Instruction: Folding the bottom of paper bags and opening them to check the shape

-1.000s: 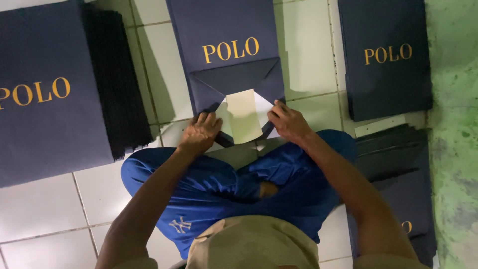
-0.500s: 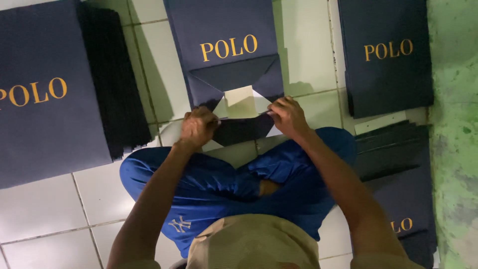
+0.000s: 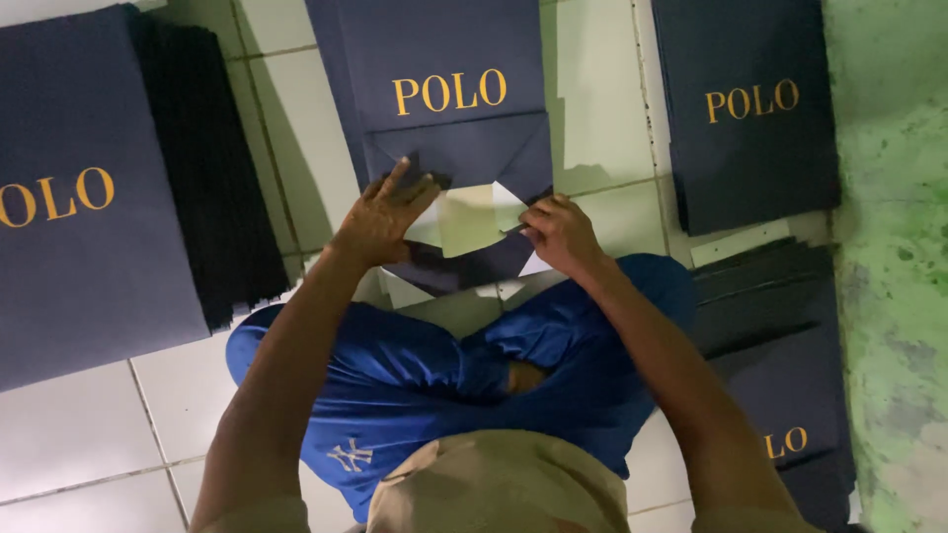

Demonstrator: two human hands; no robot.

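A flat navy paper bag [image 3: 444, 89] with gold lettering lies on the white tiled floor in front of my crossed legs. Its bottom end is folded open, showing pale inner flaps [image 3: 472, 219]. My left hand [image 3: 383, 212] presses flat on the left flap with the fingers spread. My right hand [image 3: 559, 234] pinches the right flap of the bag's bottom. I sit cross-legged in blue shorts [image 3: 444, 375].
A thick stack of navy bags [image 3: 89, 197] lies at the left, with its dark edges showing. Another stack [image 3: 750, 109] lies at the upper right, and more flat bags [image 3: 780, 375] at the lower right. A green-stained concrete strip [image 3: 889, 266] runs along the right.
The bag's bottom has been folded further: the pale flaps have moved inward. My left hand has opened from a pinch and lies flat on the left flap.
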